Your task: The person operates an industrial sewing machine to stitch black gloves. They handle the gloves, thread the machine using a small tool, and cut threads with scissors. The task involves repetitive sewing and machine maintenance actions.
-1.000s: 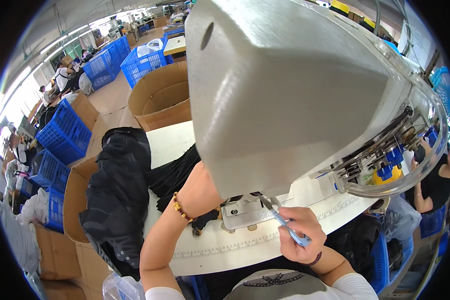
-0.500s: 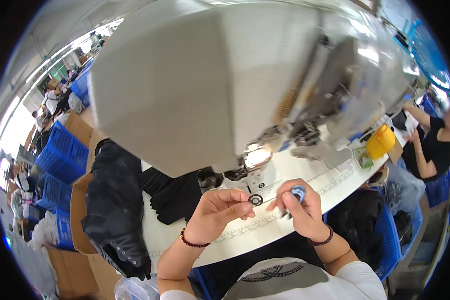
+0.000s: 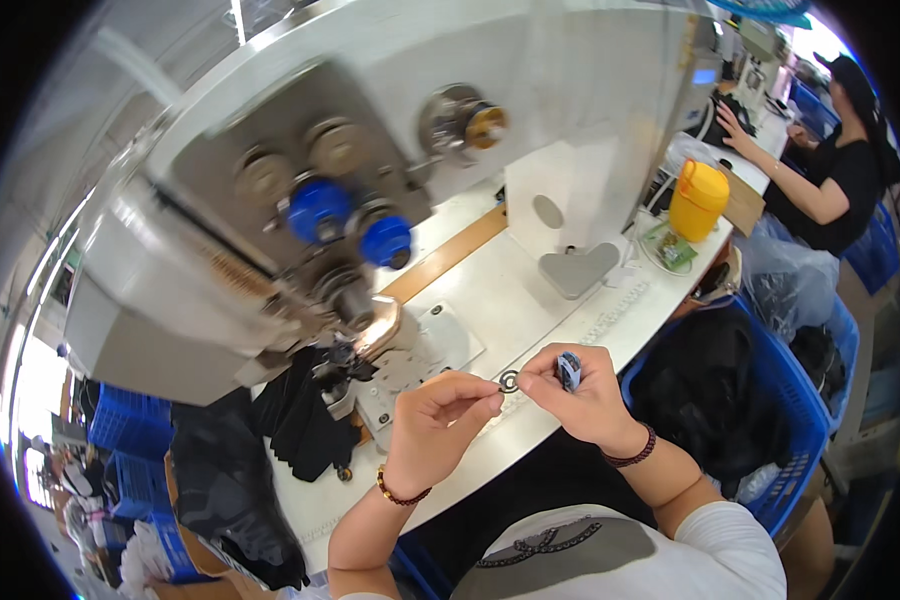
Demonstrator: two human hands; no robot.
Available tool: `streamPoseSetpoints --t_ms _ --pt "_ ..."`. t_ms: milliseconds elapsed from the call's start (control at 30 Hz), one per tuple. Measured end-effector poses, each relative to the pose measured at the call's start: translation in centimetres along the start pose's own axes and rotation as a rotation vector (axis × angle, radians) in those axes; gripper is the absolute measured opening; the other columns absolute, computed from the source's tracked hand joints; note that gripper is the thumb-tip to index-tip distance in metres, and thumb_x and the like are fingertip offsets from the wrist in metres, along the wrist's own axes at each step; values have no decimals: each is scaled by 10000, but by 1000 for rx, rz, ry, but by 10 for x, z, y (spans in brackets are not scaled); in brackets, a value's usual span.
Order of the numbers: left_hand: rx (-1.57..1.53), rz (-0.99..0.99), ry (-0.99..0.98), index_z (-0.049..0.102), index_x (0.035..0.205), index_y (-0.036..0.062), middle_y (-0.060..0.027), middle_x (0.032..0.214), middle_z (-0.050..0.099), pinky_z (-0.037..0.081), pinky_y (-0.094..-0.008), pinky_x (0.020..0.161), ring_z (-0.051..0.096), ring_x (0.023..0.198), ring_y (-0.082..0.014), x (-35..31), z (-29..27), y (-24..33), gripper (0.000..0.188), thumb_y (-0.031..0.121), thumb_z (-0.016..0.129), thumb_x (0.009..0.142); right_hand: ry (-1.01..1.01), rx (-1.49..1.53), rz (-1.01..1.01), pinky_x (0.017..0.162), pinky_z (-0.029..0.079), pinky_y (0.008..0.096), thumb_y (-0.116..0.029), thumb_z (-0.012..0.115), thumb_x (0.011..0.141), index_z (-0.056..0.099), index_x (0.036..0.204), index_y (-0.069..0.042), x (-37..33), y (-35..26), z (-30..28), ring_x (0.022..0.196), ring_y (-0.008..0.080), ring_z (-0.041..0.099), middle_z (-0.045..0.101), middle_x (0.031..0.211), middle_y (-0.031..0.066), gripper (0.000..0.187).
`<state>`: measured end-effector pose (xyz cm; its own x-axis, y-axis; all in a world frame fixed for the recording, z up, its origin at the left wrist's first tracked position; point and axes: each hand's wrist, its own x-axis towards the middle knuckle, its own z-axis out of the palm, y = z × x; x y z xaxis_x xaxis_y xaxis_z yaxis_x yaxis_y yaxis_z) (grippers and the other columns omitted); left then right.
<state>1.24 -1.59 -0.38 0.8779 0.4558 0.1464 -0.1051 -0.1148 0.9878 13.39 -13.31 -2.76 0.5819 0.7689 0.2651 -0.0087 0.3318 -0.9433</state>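
Observation:
Between the thumb and forefinger of my left hand (image 3: pixel 444 412) is a small round dark disc (image 3: pixel 510 381) with a pale ring, which looks like a bobbin. My right hand (image 3: pixel 580 400) is closed around a small blue-handled tool (image 3: pixel 569 371), probably thread snips; its blades are hidden. The right thumb and forefinger touch or nearly touch the disc's right edge. Both hands hover over the front edge of the white sewing table (image 3: pixel 530 310). Left of them is the sewing machine's lit needle area (image 3: pixel 370 335), with black fabric pieces (image 3: pixel 310 425) beside it.
The large machine head (image 3: pixel 160 330) fills the upper left. A dark garment pile (image 3: pixel 225 480) lies at the left. On the right are a yellow container (image 3: pixel 698 200), a blue basket of black cloth (image 3: pixel 805 440) and a person in black (image 3: pixel 840 190) at another table.
My right hand has come left to the disc, closing the gap between my hands. The view has turned rightward, so the machine sits further left and shows its blue knobs.

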Motion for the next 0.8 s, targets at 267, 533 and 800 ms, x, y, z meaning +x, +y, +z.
streamPoseSetpoints --t_ms 267,533,800 --pt "-34 -51 -79 587 949 -41 -90 851 569 462 -219 641 565 720 -129 29 35 -11 212 -38 593 737 151 172 67 404 248 175 -54 584 772 591 737 18 -8 -2 -39 454 6 345 448 518 -48 81" --pt "-26 -116 -271 569 978 -50 -103 856 568 470 -242 680 563 753 -141 41 55 -17 247 -71 577 732 219 592 238 356 202 188 -94 563 794 562 776 -7 -10 1 -78 396 24 286 375 504 -51 89" --pt "-90 65 -375 602 818 -41 -114 807 581 449 -240 642 564 716 -154 43 48 -7 150 -77 619 673 688 -368 -103 396 317 213 -91 606 749 570 799 -40 1 40 -134 436 66 408 423 502 -16 81"
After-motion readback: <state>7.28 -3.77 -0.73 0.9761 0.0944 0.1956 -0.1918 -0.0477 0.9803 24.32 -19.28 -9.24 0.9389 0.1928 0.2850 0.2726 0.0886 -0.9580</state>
